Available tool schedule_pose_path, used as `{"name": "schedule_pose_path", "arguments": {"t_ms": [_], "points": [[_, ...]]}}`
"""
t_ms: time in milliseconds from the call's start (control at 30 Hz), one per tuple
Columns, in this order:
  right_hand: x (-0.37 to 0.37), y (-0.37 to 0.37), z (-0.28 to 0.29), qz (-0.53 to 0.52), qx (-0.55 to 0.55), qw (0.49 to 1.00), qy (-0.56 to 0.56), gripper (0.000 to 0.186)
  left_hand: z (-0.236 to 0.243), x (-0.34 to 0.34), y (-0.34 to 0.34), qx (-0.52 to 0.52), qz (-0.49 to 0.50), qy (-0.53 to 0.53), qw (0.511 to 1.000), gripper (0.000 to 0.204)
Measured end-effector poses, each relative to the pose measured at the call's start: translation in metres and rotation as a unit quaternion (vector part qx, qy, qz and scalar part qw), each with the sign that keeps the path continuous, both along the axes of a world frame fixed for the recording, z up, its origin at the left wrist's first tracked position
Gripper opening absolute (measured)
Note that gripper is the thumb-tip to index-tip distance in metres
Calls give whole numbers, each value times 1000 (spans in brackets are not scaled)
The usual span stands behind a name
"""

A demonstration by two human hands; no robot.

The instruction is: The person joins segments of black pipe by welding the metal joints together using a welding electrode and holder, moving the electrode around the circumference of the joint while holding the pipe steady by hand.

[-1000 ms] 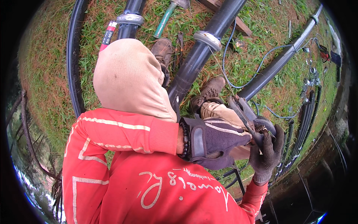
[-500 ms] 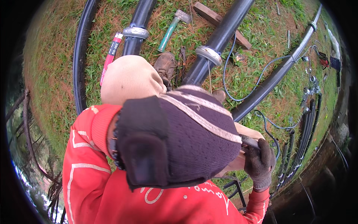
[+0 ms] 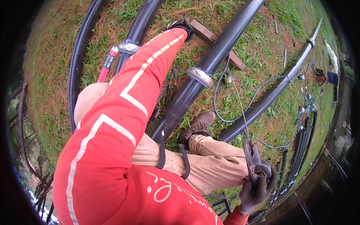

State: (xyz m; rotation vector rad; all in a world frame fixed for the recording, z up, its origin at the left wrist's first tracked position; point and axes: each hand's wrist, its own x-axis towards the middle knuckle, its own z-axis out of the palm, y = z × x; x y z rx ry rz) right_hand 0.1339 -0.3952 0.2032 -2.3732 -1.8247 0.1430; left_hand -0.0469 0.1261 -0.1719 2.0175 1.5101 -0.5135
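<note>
In my right hand (image 3: 256, 192), gloved in grey-brown, is an electrode holder (image 3: 252, 155), its jaws toward the pipes. A long thin welding rod (image 3: 239, 100) sticks out of it, past the grey cable. My left arm in a red sleeve stretches far forward, across a black pipe (image 3: 180, 99) with a pale ring joint (image 3: 199, 77). At its end my left hand (image 3: 183, 27), in a dark glove, is close to a wooden beam (image 3: 202, 32). Its fingers are hidden, so I cannot tell whether it holds anything.
More black pipes (image 3: 77, 71) lie on the grass, one with a whitish collar (image 3: 128, 48). A pink and black packet (image 3: 107, 64) lies at left. A grey cable (image 3: 217, 107) loops between pipes at right. Near me are my brown boot (image 3: 198, 125) and a bundle of thin black pipes (image 3: 300, 150).
My left hand has gone from close before the camera to far forward. It and its arm now cover where the green-handled hammer lay. The electrode holder and rod have come into plain view.
</note>
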Motion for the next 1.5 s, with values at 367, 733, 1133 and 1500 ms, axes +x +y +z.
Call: {"name": "schedule_pose_path", "arguments": {"t_ms": [367,733,1133,1500], "points": [[12,8,-17,33,15,995,91,58,-89,-23,-34,119,232,-79,962,32],[24,58,-73,-76,149,941,294,88,-128,-67,-141,77,318,-371,869,20],[25,154,-79,40,82,982,165,87,74,-95,-314,63,437,-410,798,24],[-9,147,16,314,-55,948,24,64,117,-122,-376,-302,607,-438,590,52]]}}
